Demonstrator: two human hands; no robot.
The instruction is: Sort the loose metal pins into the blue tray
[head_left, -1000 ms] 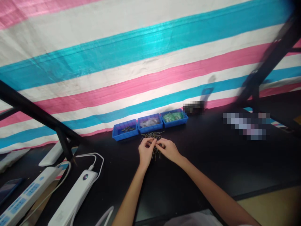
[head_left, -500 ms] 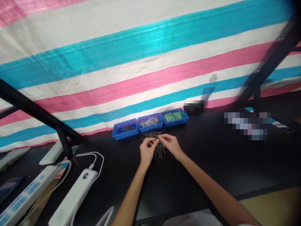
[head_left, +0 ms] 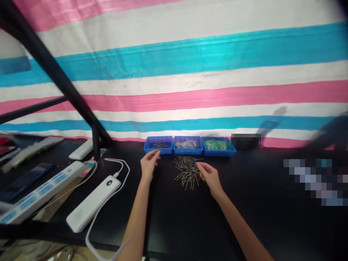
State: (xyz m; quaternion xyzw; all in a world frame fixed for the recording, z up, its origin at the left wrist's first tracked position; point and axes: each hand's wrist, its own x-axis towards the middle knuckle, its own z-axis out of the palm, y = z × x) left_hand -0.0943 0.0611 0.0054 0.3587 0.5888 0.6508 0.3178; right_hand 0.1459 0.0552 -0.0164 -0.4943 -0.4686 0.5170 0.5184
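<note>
A loose pile of thin metal pins (head_left: 187, 170) lies on the black table (head_left: 261, 203) in front of three small blue trays. My left hand (head_left: 149, 165) reaches toward the left blue tray (head_left: 158, 144), which holds a few dark pins; its fingers are pinched together just short of the tray's front edge, and what they hold is too small to see. My right hand (head_left: 210, 176) rests at the right edge of the pin pile, fingers curled toward the pins. The middle blue tray (head_left: 188, 145) holds pale clear parts, and the right blue tray (head_left: 217, 146) holds green parts.
A striped pink, white and cyan tarp hangs behind the table. A white power bank (head_left: 92, 203) with a cable and a white power strip (head_left: 40, 192) lie at the left. A black frame post (head_left: 95, 145) stands at the left rear.
My hands have parted: the left one moved from the pile toward the left tray, the right one stayed by the pins. The camera view swung left.
</note>
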